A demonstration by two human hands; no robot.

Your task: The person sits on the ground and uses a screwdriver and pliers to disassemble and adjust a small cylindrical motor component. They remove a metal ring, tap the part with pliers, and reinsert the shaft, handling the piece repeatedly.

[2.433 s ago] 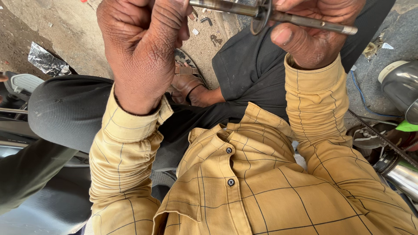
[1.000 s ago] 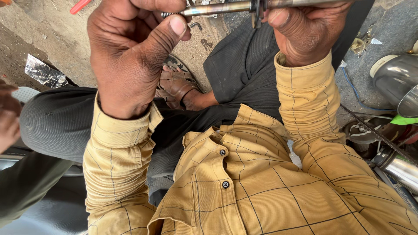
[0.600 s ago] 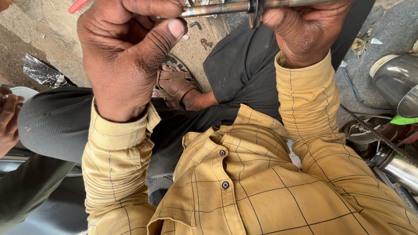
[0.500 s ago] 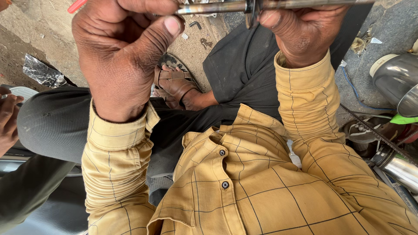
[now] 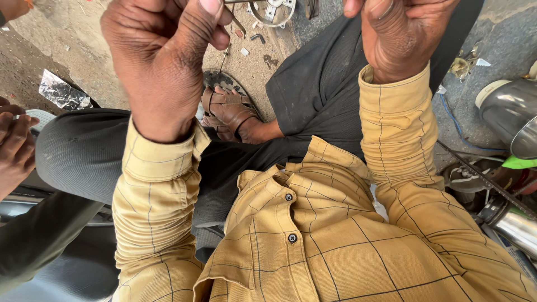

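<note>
Left hand (image 5: 159, 67) raised high and close to the camera, back of the hand toward the lens, fingers curled into a loose fist, thumb (image 5: 204, 17) pressed up against the forefinger as if pinching. Right hand (image 5: 400, 36) raised level with it, also curled shut, knuckles cut off by the top edge. Hands apart, a clear gap between them. Whatever sits in either grip lost above the frame; only a thin dark metal rod (image 5: 238, 22) slanting down just beside the left thumb, contact with it impossible to tell. Both forearms upright in yellow checked sleeves (image 5: 154, 223), cuffs buttoned at the wrists.

Compared with half a second ago: both hands higher in view, the long metal shaft then bridging them across the top now out of sight, and more of the ground visible between the wrists.

Below, between the arms: a foot in a brown sandal (image 5: 229, 112) on the dusty ground (image 5: 72, 50), dark trousers (image 5: 84, 154) over the bent knees, a round metal part (image 5: 271, 11) lying near the top edge. Another person's hand (image 5: 14, 148) at the left edge. Chrome exhaust pipe (image 5: 509, 120) at right.
</note>
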